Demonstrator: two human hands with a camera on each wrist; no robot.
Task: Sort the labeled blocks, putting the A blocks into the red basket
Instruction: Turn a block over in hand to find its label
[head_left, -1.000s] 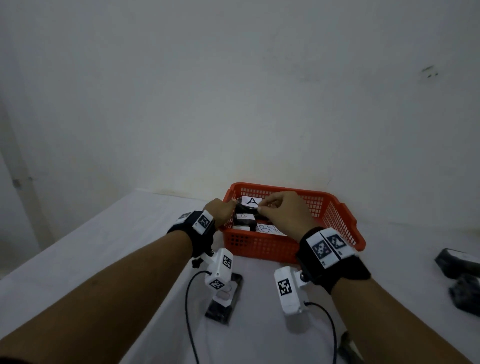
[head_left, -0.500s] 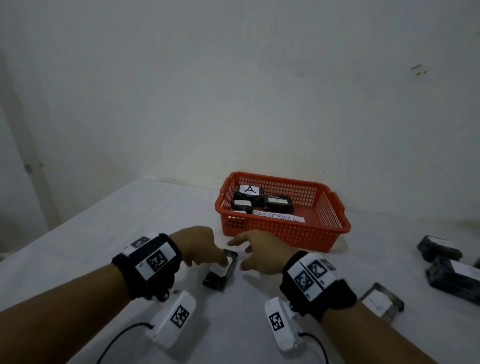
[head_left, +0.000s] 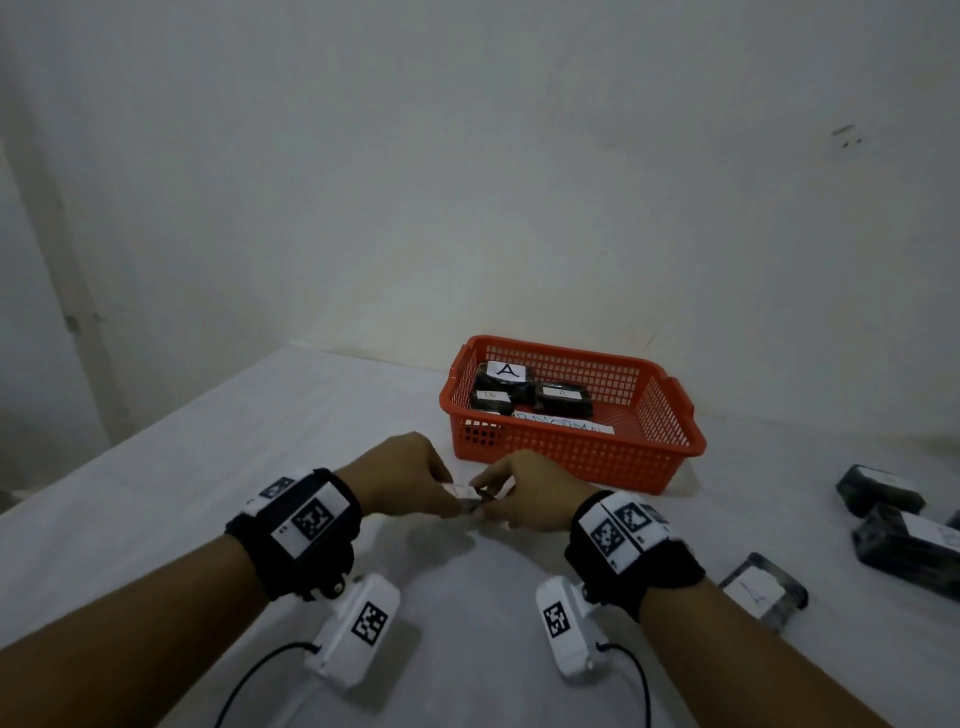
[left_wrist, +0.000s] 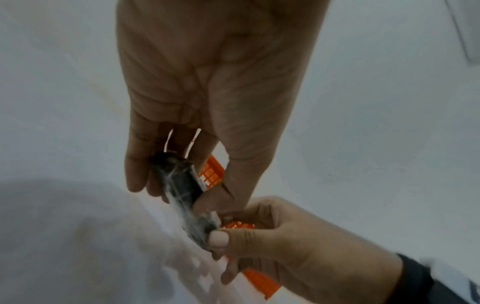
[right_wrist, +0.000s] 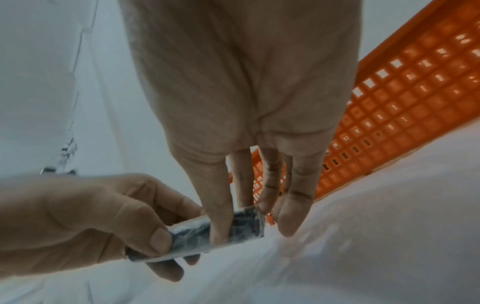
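Note:
A black block with a white label (head_left: 464, 491) is held between both hands just above the white table, in front of the red basket (head_left: 571, 452). My left hand (head_left: 444, 496) grips its left end, thumb on one side and fingers on the other (left_wrist: 135, 181). My right hand (head_left: 491, 496) pinches the other end, thumb (right_wrist: 218, 226) pressed on the block (right_wrist: 245, 226). The letter on its label cannot be read. In the basket lie three black blocks; two show an A (head_left: 506, 371) (head_left: 563, 397).
A white paper strip with writing (head_left: 566, 427) lies in the basket. Three more black labeled blocks sit on the table to the right (head_left: 878, 488) (head_left: 909, 540) (head_left: 763, 592). A white wall stands close behind the basket. Cables trail from the wrist cameras near the front edge.
Both hands left the basket and drew back toward me. They reached the block lying on the table in front of the basket and now hold it between them.

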